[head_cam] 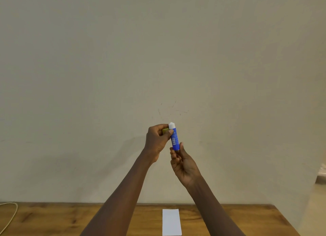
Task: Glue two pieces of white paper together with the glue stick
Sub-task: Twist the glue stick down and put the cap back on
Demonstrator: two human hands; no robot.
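Note:
A blue glue stick (174,138) is held upright in front of the wall, its white glue tip bared at the top. My right hand (183,163) pinches its lower end from below. My left hand (157,141) is just left of the stick, holding the yellow-green cap (165,130) in its fingers, thumb touching the stick's upper part. A strip of white paper (171,222) lies on the wooden table (53,220) below, between my forearms. I cannot tell whether it is one sheet or two stacked.
A pale cord (10,216) loops over the table's left end. The table's right edge falls away at the lower right. A blurred grey-white object (321,175) sits at the far right edge. A plain beige wall fills the background.

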